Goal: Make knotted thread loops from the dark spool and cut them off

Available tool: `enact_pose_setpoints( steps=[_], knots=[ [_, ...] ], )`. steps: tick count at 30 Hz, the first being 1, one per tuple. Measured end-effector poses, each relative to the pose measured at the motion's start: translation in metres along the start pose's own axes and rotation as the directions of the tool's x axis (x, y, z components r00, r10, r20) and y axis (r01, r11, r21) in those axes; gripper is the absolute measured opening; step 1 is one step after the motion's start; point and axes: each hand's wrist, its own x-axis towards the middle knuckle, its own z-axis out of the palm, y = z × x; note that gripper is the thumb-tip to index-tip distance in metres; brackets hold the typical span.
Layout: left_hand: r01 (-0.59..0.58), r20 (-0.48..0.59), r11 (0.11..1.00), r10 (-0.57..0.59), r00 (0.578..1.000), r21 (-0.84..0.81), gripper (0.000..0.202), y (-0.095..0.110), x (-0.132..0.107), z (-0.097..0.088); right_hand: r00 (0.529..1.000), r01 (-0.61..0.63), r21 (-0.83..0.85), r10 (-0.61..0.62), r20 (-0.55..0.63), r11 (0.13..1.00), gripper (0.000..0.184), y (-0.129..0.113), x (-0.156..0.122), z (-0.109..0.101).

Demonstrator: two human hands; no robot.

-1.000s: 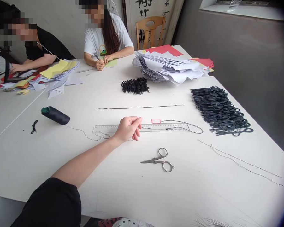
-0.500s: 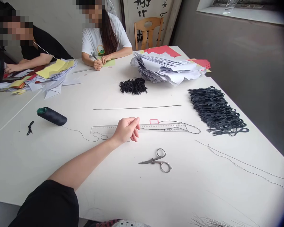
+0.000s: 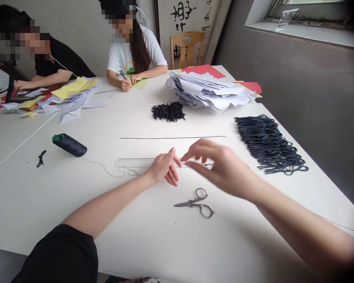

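Observation:
My left hand (image 3: 164,167) is above the ruler, thumb and index finger closed on a thin dark thread, other fingers loosely bent. Close to its fingertips is my right hand (image 3: 221,167), thumb and index slightly apart, with nothing visible between them. Beneath both hands lies the clear ruler (image 3: 132,160), its right half largely covered. A slack dark thread (image 3: 102,167) leads from the black thread spool (image 3: 72,146) toward my left hand. Nearer me, small metal scissors (image 3: 191,203) rest with handles spread. A straight dark cord (image 3: 171,138) lies beyond the ruler.
On the right lies a row of dark looped cords (image 3: 268,145); a smaller black bundle (image 3: 168,111) sits farther back. A knotted black cord (image 3: 41,158) is left of the spool. Paper stacks (image 3: 206,88) stand behind. Two people sit across the table, one writing.
My right hand has come in from the right and reached my left fingertips. My left hand stays nearly in place, its fingers slightly more spread. The view has tilted up a little.

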Motion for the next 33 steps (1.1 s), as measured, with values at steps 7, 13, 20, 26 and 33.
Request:
enact_pose_setpoints(
  steps=[7,13,20,26,33],
  knots=[
    [-0.062,0.114,0.995,0.053,0.992,0.074,0.077,0.005,-0.003,0.0,0.972,-0.14,0.181,0.1,0.21,0.973,0.014,0.012,-0.004,0.053],
    [-0.059,0.136,0.992,0.043,0.99,0.111,0.079,0.004,-0.004,0.001,0.962,-0.206,0.26,0.147,0.229,0.943,0.007,0.015,-0.003,0.061],
    [-0.078,0.074,0.996,0.081,0.994,-0.045,0.05,0.01,-0.005,-0.001,0.973,-0.225,0.214,0.231,0.0,0.951,0.016,0.032,0.004,0.047],
    [-0.158,0.022,0.986,0.157,0.987,0.05,0.028,0.014,-0.006,-0.004,0.967,-0.247,0.19,0.255,-0.02,0.95,0.022,0.039,0.008,0.01],
    [-0.448,-0.269,0.748,0.619,0.738,0.489,0.016,0.012,-0.006,-0.002,0.967,-0.217,-0.454,0.255,0.023,0.864,0.017,0.056,0.008,-0.009]
  ],
)
